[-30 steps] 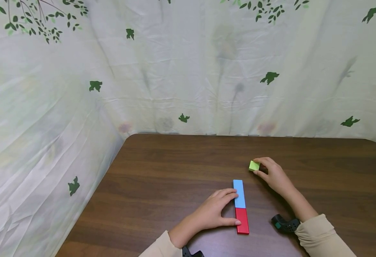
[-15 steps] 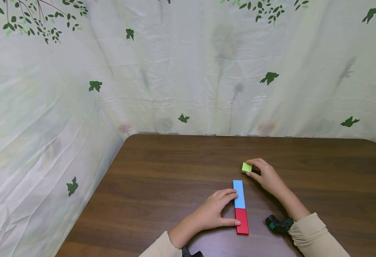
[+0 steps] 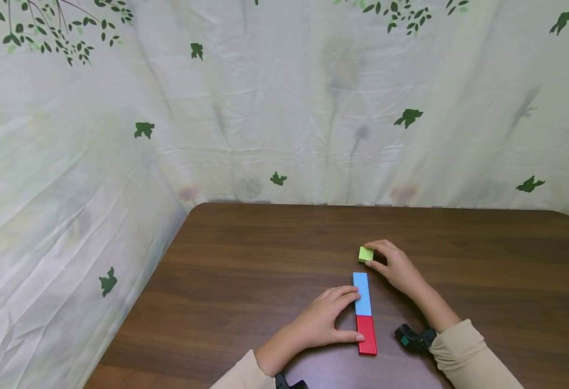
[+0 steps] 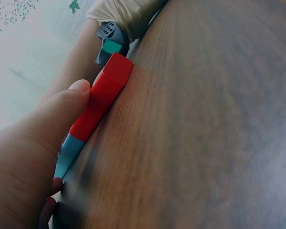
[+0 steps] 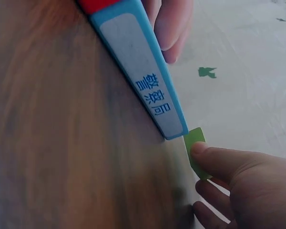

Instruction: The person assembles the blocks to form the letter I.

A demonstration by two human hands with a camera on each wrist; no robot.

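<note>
Low in the head view, just right of centre, a red block (image 3: 367, 335) and a blue block (image 3: 361, 293) lie end to end on the brown table (image 3: 245, 270), forming one narrow strip that runs up the frame; this much of the row looks laid. The left hand (image 3: 324, 322) rests against the strip's left side, its thumb along the red block and its fingers, only gently bent, touching the blue one, steadying rather than gripping. In the left wrist view the thumb tip (image 4: 78, 87) lies on the red block's edge. Just above the strip's far end, in the middle right of the frame, the right hand (image 3: 395, 265) pinches a small green block (image 3: 366, 254) between thumb and fingertips. From the right wrist view the green block (image 5: 196, 151) sits close to the blue block's far end, slightly off to one side; whether they touch I cannot tell. What seems left is to bring the green piece square against the blue end and release it. Beyond, a leaf-printed cloth (image 3: 284, 108) fills the upper frame.
</note>
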